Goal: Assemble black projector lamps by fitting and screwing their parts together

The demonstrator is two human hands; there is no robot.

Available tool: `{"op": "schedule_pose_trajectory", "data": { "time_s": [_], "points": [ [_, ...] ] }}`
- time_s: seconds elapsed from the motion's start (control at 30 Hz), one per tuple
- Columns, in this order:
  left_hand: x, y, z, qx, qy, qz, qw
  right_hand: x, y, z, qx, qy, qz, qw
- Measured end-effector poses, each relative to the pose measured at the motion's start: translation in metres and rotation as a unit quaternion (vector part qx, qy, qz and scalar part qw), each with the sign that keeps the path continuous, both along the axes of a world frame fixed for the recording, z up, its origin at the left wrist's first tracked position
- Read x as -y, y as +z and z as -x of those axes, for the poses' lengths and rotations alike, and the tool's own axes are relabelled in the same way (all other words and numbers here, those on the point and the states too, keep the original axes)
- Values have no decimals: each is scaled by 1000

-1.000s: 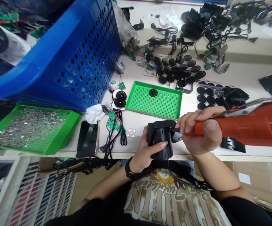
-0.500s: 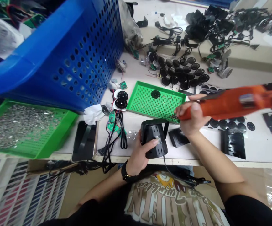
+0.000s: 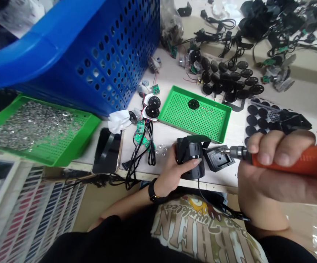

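My left hand (image 3: 175,171) grips a small black plastic housing (image 3: 190,157) at the near edge of the table; a black cable runs from it down over my shirt. My right hand (image 3: 273,168) is wrapped round an orange electric screwdriver (image 3: 298,162), held level. Its metal tip (image 3: 231,151) points left, just above a black square plate (image 3: 218,157) that lies beside the housing.
A green perforated tray (image 3: 199,114) with one black disc lies just behind the housing. A big blue basket (image 3: 73,54) fills the left. A second green tray (image 3: 40,128) holds several shiny small parts. Black discs (image 3: 229,78), cables and circuit boards (image 3: 140,133) litter the far table.
My right hand has come back from the green tray toward me, bringing the screwdriver down and level, with its tip now beside the housing. The left hand has kept hold of the housing.
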State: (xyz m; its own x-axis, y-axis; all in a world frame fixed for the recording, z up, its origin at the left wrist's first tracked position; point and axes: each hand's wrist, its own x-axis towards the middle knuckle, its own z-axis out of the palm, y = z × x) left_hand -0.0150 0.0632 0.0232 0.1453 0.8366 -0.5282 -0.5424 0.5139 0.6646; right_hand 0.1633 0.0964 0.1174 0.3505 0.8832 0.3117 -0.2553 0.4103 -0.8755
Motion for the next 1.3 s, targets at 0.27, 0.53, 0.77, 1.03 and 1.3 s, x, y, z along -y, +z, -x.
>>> {"op": "schedule_pose_trajectory", "data": {
  "time_s": [0.27, 0.53, 0.77, 1.03, 1.3],
  "points": [
    [5, 2, -10, -41, -14, -52, 998, 15, -5, 24, 9, 9, -74, 997],
    [9, 5, -9, -36, -21, -45, 998, 8, -9, 37, -13, -5, -88, 996],
    [11, 6, -8, -30, -55, -73, 995, 4, -11, 43, -35, 47, -102, 993],
    [10, 13, -9, 12, -87, -44, 995, -6, -21, 52, -23, 56, -153, 986],
    [6, 1, -10, 96, -55, 26, 994, -10, -32, 59, -10, 10, -151, 988]
  ]
}}
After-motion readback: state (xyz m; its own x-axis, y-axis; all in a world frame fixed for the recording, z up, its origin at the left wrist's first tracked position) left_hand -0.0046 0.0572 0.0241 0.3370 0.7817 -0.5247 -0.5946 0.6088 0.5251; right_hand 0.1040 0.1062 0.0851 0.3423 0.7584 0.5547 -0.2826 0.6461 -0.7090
